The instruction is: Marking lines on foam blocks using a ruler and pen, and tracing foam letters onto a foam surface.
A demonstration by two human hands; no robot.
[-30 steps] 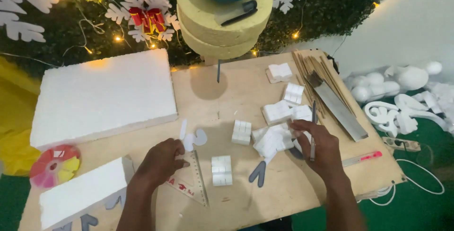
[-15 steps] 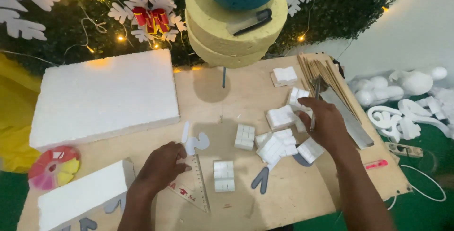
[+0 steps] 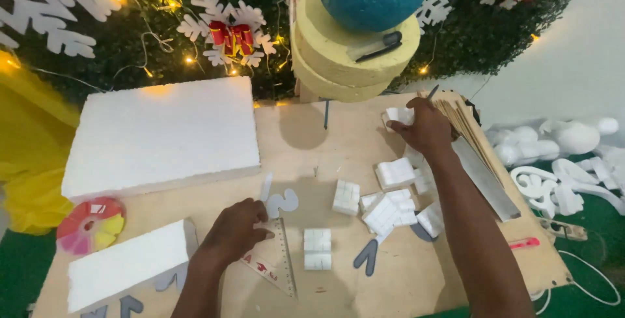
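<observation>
We're seeing the right hand closing around a white foam piece at one o'clock. The left hand, loosely curled, is pressing the triangular ruler at seven o'clock, gripping nothing.

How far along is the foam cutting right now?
Done: several small white foam blocks lie cut on the wooden table. In hand: the right hand grips a foam piece at the far edge; the left hand rests by the triangular ruler. Left: the big foam slab looks uncut.
</observation>
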